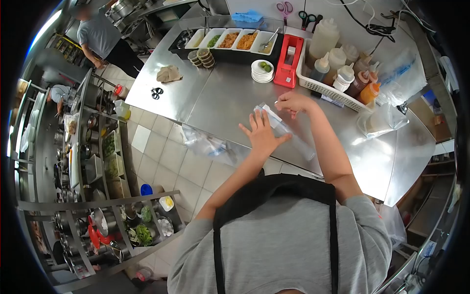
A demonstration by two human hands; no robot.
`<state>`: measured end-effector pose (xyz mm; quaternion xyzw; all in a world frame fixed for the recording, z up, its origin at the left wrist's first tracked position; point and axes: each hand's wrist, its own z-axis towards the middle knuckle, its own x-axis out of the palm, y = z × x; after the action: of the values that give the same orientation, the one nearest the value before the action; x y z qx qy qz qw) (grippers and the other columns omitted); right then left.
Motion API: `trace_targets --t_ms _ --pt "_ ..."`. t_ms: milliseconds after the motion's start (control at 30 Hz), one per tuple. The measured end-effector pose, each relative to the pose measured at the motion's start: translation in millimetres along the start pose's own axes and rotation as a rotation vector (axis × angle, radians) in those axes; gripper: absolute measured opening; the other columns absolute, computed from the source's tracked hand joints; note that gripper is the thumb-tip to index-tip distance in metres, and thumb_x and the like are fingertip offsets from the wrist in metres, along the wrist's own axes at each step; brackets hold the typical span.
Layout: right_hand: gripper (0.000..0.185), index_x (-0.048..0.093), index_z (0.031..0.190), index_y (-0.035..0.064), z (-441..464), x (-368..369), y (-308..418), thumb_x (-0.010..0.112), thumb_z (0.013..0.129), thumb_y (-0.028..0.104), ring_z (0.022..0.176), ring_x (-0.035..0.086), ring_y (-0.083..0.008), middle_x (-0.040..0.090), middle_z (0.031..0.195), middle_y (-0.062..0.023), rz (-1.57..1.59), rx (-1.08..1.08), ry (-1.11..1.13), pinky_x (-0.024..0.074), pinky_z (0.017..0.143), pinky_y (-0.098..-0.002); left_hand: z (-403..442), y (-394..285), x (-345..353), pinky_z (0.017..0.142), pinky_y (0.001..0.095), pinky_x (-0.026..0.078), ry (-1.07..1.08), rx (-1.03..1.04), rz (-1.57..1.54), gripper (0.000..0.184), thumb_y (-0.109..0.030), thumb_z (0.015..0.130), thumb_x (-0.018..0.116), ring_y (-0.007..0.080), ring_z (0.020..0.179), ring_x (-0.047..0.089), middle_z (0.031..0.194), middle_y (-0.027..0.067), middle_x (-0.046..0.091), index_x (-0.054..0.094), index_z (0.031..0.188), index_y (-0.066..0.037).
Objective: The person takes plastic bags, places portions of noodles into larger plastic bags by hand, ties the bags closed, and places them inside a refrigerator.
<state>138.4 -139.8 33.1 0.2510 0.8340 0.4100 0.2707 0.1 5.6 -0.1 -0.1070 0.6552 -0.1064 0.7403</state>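
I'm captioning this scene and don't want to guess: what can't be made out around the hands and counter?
All in the head view:
Right hand: curled fingers hide whether it grips anything.
Clear plastic: partly covered by the left hand.
Bottles: lower parts hidden by the basket wall.
Red dispenser: label print too small.

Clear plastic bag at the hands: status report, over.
Left hand spread open. Right hand curled, grip unclear. Clear plastic bag on counter. Red device beyond, apart.

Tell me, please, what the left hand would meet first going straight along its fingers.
Likely the stack of small white dishes, past the clear plastic at the left hand, though the hand's height is unclear.
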Motion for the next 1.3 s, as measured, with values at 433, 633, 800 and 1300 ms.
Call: trace_targets --t_ms 433,633,800,1300 --pt "0.027 0.06 0.072 0.005 26 32 3 0.061 0.079 0.031 0.043 0.041 -0.0131 0.047 0.052 -0.002 -0.312 0.031 0.004 0.0319 0.04 -0.0297 3 4 4 0.1 0.0646 0.006 -0.004 -0.038 -0.084 0.129 -0.075 0.049 0.064 0.0369 0.131 0.019 0.141 0.0214 0.022 0.017 0.135 0.01" --pt "0.033 0.067 0.079 -0.0003 43 44 5 0.065 0.069 0.03 0.08 0.063 -0.0329 0.064 0.081 -0.0195 -0.639 0.087 -0.165 0.0486 0.069 -0.0374 5 6 5 0.096 0.069 0.008 -0.08 0.02 -0.062 0.124 -0.077 0.049 0.061 0.0385 0.128 0.023 0.137 0.024 0.026 0.021 0.138 0.0" --pt "0.043 0.066 0.09 0.0007 10 47 16 0.068 0.069 0.038 0.087 0.063 -0.0302 0.065 0.09 -0.0167 -0.592 0.156 -0.31 0.0494 0.073 -0.0387 9 6 1 0.093 0.0724 0.008 0.019 0.014 0.025 0.121 -0.079 0.048 0.059 0.0403 0.127 0.024 0.136 0.024 0.027 0.026 0.139 -0.007" --pt "0.037 0.062 0.07 0.0041 -87 91 -84 0.075 0.062 0.038 0.078 0.06 -0.031 0.061 0.08 -0.0153 -0.676 -0.027 -0.776 0.0471 0.069 -0.0403 16 10 -20 0.1 0.0648 0.007 0.194 0.072 0.024 0.122 -0.079 0.051 0.059 0.0371 0.126 0.026 0.136 0.0192 0.03 0.025 0.138 -0.001"
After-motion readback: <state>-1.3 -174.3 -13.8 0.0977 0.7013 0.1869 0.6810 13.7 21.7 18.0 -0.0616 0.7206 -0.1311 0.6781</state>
